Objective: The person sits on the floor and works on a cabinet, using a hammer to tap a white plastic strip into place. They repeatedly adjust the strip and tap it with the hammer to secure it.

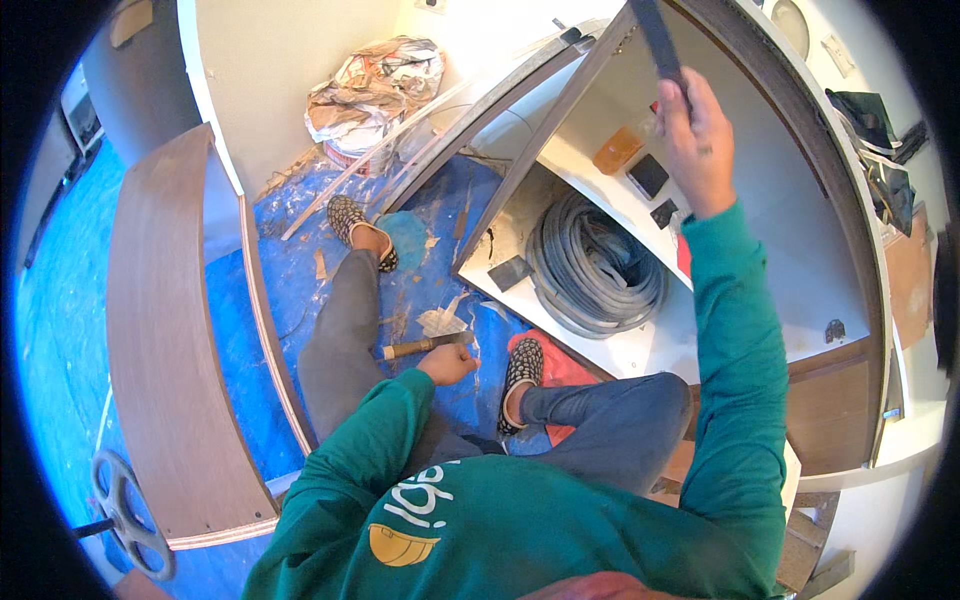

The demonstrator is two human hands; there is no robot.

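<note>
Gripping a dark flat strip (657, 38) against the cabinet (800, 200), right hand (697, 140) needs steadying; left hand (447, 364) is closing on a wooden-handled tool (425, 346).

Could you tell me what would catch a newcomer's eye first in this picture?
Probably the right hand, raised into the open white cabinet and gripping a dark flat strip. Below it, a coil of grey hose fills the cabinet's lower shelf. The left hand rests on the blue floor sheet beside a wooden-handled tool.
</note>
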